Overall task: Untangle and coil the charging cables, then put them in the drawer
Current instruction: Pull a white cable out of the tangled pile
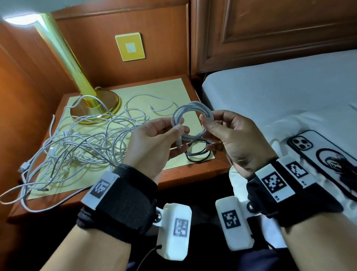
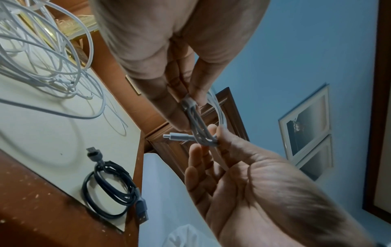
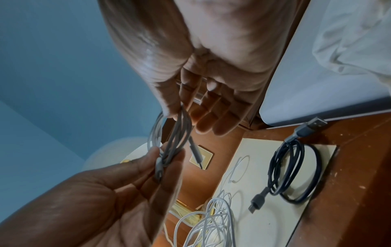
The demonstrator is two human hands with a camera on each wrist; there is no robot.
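Observation:
A white cable wound into a small coil (image 1: 189,109) hangs in the air above the nightstand's front right corner, held from both sides. My left hand (image 1: 178,126) pinches the coil's left side, where a plug end (image 1: 179,142) sticks down. My right hand (image 1: 206,123) pinches its right side between thumb and forefinger, its other fingers spread loosely. In the wrist views the white coil (image 2: 220,117) (image 3: 169,142) runs between both thumbs. A black coiled cable (image 1: 197,154) (image 2: 110,188) (image 3: 294,172) lies on the mat below. A tangle of white cables (image 1: 77,143) covers the left. No drawer shows.
The brass lamp base (image 1: 94,107) stands at the back of the wooden nightstand (image 1: 187,175). Loops of the tangle hang over the nightstand's left and front edges. A phone (image 1: 328,161) lies face down on the white bed (image 1: 284,93) to the right.

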